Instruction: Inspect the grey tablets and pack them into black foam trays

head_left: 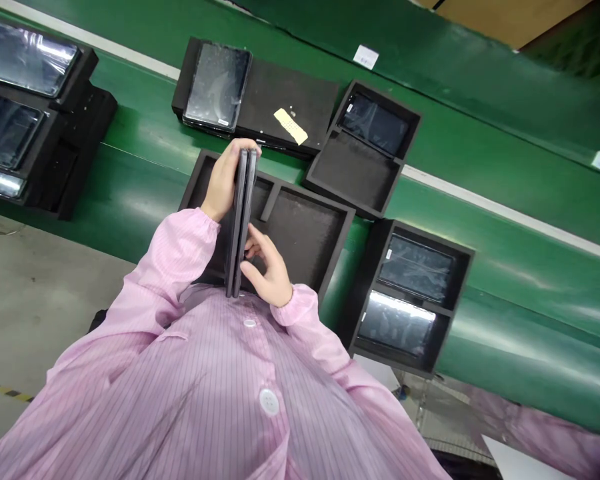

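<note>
Two dark, slim tablets (pixel 241 220) stand on edge side by side in front of my chest, seen from their narrow sides. My left hand (pixel 225 177) is wrapped round their far upper end, palm on the left side. Against their right side rests my right hand (pixel 269 267), its thumb and index finger apart and touching the tablets, the other fingers partly curled. Beneath them lies a black foam tray (pixel 307 233) with divided compartments; the tablets and my hands hide part of it. The tablets' screens are turned out of sight.
A tablet (pixel 217 87) lies on black foam (pixel 325 100) at the back, near a yellow strip (pixel 291 127). To the right are two foam trays holding tablets (pixel 375 123) (pixel 417 267). Stacked trays with tablets (pixel 27 57) stand left on the green table (pixel 145 153).
</note>
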Available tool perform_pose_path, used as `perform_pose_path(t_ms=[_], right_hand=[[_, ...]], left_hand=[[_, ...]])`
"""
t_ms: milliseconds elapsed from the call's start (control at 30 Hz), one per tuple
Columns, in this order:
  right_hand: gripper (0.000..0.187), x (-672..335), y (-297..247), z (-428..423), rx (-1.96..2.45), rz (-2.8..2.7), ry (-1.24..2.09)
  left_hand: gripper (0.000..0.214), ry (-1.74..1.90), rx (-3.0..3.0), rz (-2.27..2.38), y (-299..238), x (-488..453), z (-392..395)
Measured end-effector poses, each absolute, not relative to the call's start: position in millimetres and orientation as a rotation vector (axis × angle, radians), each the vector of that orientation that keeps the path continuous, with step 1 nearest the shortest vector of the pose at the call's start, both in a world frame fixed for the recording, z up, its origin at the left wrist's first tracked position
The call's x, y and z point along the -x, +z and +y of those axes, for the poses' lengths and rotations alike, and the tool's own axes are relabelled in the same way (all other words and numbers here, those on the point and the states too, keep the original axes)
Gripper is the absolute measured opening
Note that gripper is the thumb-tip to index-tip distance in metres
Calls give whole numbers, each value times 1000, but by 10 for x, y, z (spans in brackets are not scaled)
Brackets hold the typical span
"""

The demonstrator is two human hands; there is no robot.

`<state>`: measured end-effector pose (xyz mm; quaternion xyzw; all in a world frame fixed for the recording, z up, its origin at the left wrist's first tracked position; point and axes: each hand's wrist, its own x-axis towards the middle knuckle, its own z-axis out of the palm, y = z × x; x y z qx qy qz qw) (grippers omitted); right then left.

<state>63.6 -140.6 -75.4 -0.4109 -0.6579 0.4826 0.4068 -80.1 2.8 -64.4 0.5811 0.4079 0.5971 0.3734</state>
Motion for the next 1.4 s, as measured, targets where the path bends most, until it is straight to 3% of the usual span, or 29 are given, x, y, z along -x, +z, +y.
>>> perform_pose_path(t_ms=[567, 767, 933, 1133, 1233, 1400], right_hand=[[59, -660, -643, -544, 1004, -1618, 1220], [48, -764, -638, -949, 1125, -1596, 1304], [55, -829, -729, -1217, 1135, -1521, 1490], [51, -1051, -908, -1046, 1076, -1488, 1760], [50, -1207, -1015, -677, 1214, -1499, 1642], [33, -1464, -1287, 413, 1668, -1553, 1149]], left_hand=[[35, 1364, -1639, 1012, -718, 856, -70], [43, 1321, -1542, 1136, -756, 907, -47], [54, 1371, -1591, 1146, -802, 938, -34], [71, 1406, -1705, 1163, -779, 944, -110], [70, 1427, -1684, 1200, -779, 953, -151], [61, 1423, -1579, 1275, -788, 991, -206]])
